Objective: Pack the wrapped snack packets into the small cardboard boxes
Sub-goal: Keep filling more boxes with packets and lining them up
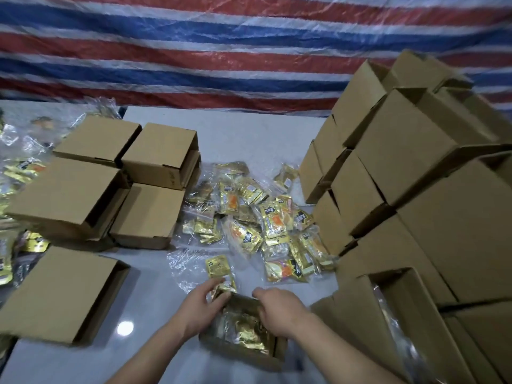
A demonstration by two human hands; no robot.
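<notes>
An open box point(243, 339), part-filled w/ gold packets, is flanked by both hands. A gold packet point(221, 289) is pinched at the box's far-left corner by the left hand point(202, 306); the right hand point(279, 309) is curled over the far-right rim. Beyond the box, a loose packet pile point(263, 217) is seen. Packets are judged light, crinkly, slippery; best gripped by sealed edges.
</notes>
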